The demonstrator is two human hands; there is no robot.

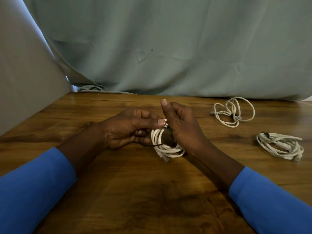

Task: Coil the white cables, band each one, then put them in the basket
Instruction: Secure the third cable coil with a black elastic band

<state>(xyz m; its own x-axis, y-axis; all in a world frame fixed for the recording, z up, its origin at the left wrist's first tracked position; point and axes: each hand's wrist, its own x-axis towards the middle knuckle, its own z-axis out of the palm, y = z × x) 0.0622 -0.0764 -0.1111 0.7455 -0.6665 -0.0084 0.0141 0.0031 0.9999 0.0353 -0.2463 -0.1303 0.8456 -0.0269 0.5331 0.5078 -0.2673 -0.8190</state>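
— Which step were we on?

— Banding, we judged. Our right hand (182,125) gripped the coiled white cable (168,149) just above the wooden table (135,191). Its fingers were curled round the loops and the thumb stood up free.

— And the left?

— Our left hand (128,127) was pinching at the top of the coil, thumb against forefinger. A dark band (167,128) seemed to run from those fingers round the loops, but our hands hid most of it, so we couldn't say how many turns it had made.

— What about the others?

— Two lay on the table, well apart from our hands, off to our right. The far cable (234,112) was loosely looped and the near cable (280,146) was tighter. Each showed a small dark tie, so we took both as already banded.

— So what did the next move call for?

— Seating the band snugly, and our right hand couldn't slacken until the band held, or the loops would spring open. After that all three needed the basket, which we couldn't see anywhere.
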